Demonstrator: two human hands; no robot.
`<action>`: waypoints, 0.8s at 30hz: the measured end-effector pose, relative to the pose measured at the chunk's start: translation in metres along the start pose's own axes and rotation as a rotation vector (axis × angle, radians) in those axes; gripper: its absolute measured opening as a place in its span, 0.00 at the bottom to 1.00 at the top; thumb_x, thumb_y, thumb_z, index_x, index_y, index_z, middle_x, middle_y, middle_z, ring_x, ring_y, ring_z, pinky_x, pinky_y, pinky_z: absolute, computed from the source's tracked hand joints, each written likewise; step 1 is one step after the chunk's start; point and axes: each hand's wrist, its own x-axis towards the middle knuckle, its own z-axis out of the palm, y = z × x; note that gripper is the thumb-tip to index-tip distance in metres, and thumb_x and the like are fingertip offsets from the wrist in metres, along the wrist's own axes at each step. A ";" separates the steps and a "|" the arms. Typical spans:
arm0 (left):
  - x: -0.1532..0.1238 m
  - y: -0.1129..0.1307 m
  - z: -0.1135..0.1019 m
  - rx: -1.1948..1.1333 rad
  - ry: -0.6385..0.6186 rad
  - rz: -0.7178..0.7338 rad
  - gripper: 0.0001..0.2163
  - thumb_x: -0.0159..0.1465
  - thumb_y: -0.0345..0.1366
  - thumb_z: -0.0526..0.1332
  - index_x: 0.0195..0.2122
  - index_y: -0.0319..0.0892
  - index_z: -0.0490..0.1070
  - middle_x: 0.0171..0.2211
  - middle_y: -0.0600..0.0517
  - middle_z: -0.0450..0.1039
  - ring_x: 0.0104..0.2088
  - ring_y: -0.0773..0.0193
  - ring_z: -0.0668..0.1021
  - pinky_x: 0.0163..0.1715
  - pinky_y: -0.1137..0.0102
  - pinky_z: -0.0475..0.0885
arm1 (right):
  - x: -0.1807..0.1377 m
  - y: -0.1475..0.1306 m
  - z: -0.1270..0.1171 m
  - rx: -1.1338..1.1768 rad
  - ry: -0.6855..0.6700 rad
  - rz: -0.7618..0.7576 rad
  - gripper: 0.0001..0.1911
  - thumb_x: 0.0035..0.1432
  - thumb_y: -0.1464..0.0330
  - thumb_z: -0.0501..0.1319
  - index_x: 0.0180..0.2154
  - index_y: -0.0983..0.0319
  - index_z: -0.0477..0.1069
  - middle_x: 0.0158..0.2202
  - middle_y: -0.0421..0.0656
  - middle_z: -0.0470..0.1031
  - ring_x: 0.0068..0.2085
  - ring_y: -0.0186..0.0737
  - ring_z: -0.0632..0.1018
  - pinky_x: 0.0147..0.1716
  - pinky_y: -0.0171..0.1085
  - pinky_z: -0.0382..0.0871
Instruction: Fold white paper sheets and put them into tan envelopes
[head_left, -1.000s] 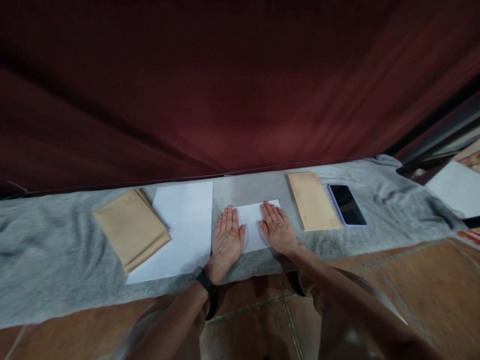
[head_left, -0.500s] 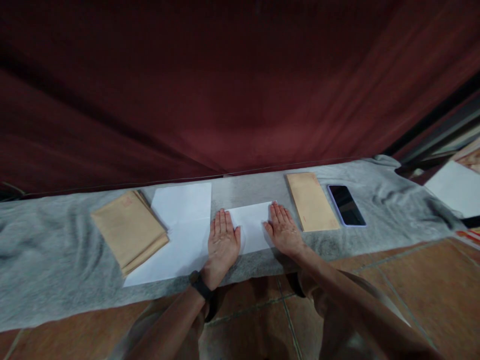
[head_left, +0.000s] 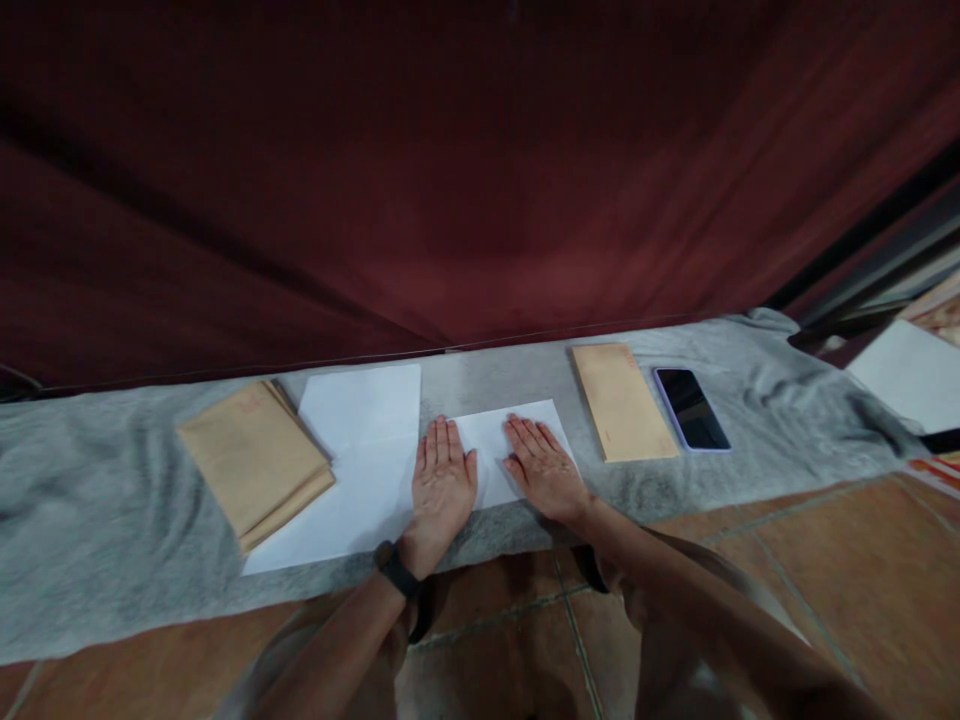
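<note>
A folded sheet of white paper (head_left: pixel 489 430) lies on the grey cloth in front of me. My left hand (head_left: pixel 444 475) rests flat on its left end, fingers stretched out, covering that edge. Flat on the right part of the same paper is my right hand (head_left: pixel 546 468), its fingers out and a little apart. Left of my left hand are larger white sheets (head_left: pixel 371 440), partly under a stack of brown envelopes (head_left: pixel 251 455). A single brown envelope (head_left: pixel 624 402) lies to the right of my right hand.
The grey cloth (head_left: pixel 112 500) covers a long narrow surface. A phone (head_left: pixel 691 410) in a pale purple case lies beyond the single envelope. A dark red curtain (head_left: pixel 480 200) hangs behind, and tiled floor (head_left: pixel 847 560) shows in front. White paper (head_left: pixel 911 375) sits at the far right.
My right hand has slid left over the paper, away from its right edge, which now shows. My left hand stays in about the same place.
</note>
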 end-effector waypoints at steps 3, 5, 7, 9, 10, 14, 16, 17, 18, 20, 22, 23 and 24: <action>0.003 0.003 -0.004 0.001 0.010 0.020 0.27 0.72 0.39 0.47 0.69 0.28 0.53 0.69 0.34 0.52 0.71 0.47 0.53 0.68 0.49 0.54 | -0.001 0.002 0.001 -0.009 0.012 0.003 0.29 0.72 0.63 0.49 0.69 0.67 0.53 0.69 0.50 0.57 0.69 0.45 0.60 0.69 0.49 0.53; 0.005 0.008 -0.008 -0.003 0.001 0.077 0.27 0.72 0.38 0.47 0.69 0.31 0.53 0.71 0.37 0.50 0.71 0.48 0.51 0.69 0.49 0.52 | -0.001 0.002 0.002 -0.014 0.011 0.006 0.29 0.72 0.63 0.49 0.69 0.68 0.54 0.69 0.50 0.57 0.69 0.45 0.59 0.69 0.49 0.53; 0.007 0.015 -0.011 -0.025 -0.041 0.176 0.26 0.72 0.38 0.47 0.70 0.34 0.53 0.71 0.42 0.50 0.72 0.51 0.50 0.69 0.51 0.51 | 0.000 0.002 0.002 -0.015 0.003 0.009 0.29 0.71 0.64 0.50 0.69 0.68 0.54 0.70 0.50 0.56 0.69 0.45 0.59 0.69 0.49 0.53; 0.006 0.022 -0.013 -0.050 -0.094 0.265 0.25 0.73 0.38 0.47 0.70 0.37 0.53 0.71 0.45 0.51 0.72 0.54 0.51 0.70 0.53 0.52 | 0.000 0.002 0.003 -0.015 -0.010 0.011 0.29 0.71 0.65 0.50 0.69 0.68 0.54 0.70 0.50 0.56 0.70 0.46 0.59 0.69 0.49 0.53; 0.005 0.024 -0.013 -0.056 -0.113 0.290 0.25 0.73 0.39 0.46 0.69 0.38 0.54 0.71 0.46 0.52 0.72 0.54 0.52 0.70 0.53 0.52 | 0.000 0.002 0.003 -0.016 -0.015 0.011 0.28 0.71 0.65 0.49 0.69 0.68 0.54 0.70 0.50 0.56 0.70 0.46 0.59 0.69 0.49 0.53; 0.003 0.024 -0.006 -0.044 -0.113 0.277 0.25 0.73 0.40 0.46 0.69 0.35 0.55 0.70 0.43 0.53 0.71 0.55 0.53 0.70 0.53 0.51 | 0.000 0.003 0.003 -0.024 -0.024 0.013 0.28 0.71 0.66 0.49 0.69 0.69 0.53 0.70 0.52 0.56 0.69 0.47 0.59 0.68 0.49 0.54; 0.003 0.020 -0.002 -0.037 -0.100 0.249 0.26 0.73 0.40 0.46 0.69 0.33 0.54 0.70 0.40 0.52 0.71 0.54 0.52 0.70 0.52 0.50 | -0.001 0.005 0.003 -0.027 -0.017 0.020 0.29 0.71 0.65 0.50 0.69 0.68 0.53 0.70 0.52 0.56 0.69 0.47 0.59 0.68 0.49 0.54; 0.003 0.018 -0.001 -0.035 -0.095 0.234 0.27 0.73 0.41 0.46 0.69 0.32 0.53 0.70 0.39 0.51 0.71 0.53 0.52 0.70 0.52 0.49 | -0.002 0.005 0.003 -0.028 -0.012 0.025 0.29 0.71 0.64 0.50 0.69 0.68 0.53 0.70 0.52 0.56 0.69 0.47 0.59 0.68 0.49 0.54; 0.003 0.016 0.001 -0.035 -0.093 0.218 0.27 0.73 0.41 0.46 0.69 0.31 0.52 0.70 0.39 0.51 0.71 0.53 0.52 0.70 0.51 0.49 | -0.002 0.006 0.003 -0.029 -0.007 0.028 0.29 0.71 0.64 0.50 0.69 0.68 0.53 0.70 0.52 0.56 0.69 0.47 0.59 0.68 0.49 0.54; 0.003 0.013 0.002 -0.038 -0.091 0.183 0.28 0.72 0.41 0.46 0.70 0.31 0.52 0.70 0.38 0.50 0.71 0.52 0.52 0.69 0.50 0.49 | -0.003 0.008 0.002 -0.034 0.000 0.034 0.30 0.71 0.64 0.50 0.69 0.69 0.52 0.70 0.53 0.56 0.69 0.48 0.59 0.68 0.49 0.54; 0.004 0.011 0.003 -0.045 -0.089 0.149 0.28 0.72 0.41 0.46 0.69 0.29 0.52 0.70 0.36 0.50 0.71 0.50 0.52 0.69 0.49 0.49 | -0.005 0.010 0.002 -0.044 0.005 0.043 0.31 0.71 0.63 0.50 0.69 0.70 0.51 0.69 0.54 0.57 0.69 0.49 0.59 0.68 0.50 0.54; 0.004 0.011 0.003 -0.049 -0.087 0.135 0.29 0.72 0.41 0.47 0.69 0.28 0.52 0.70 0.35 0.50 0.71 0.49 0.52 0.69 0.49 0.50 | -0.006 0.011 0.001 -0.049 0.007 0.048 0.31 0.71 0.63 0.50 0.69 0.70 0.51 0.69 0.55 0.57 0.69 0.49 0.59 0.68 0.50 0.54; 0.004 0.010 0.002 -0.054 -0.084 0.120 0.29 0.72 0.41 0.47 0.69 0.26 0.52 0.70 0.34 0.50 0.71 0.48 0.52 0.69 0.49 0.51 | -0.007 0.012 0.001 -0.055 0.009 0.055 0.31 0.71 0.63 0.50 0.69 0.71 0.50 0.69 0.55 0.57 0.69 0.50 0.59 0.68 0.51 0.54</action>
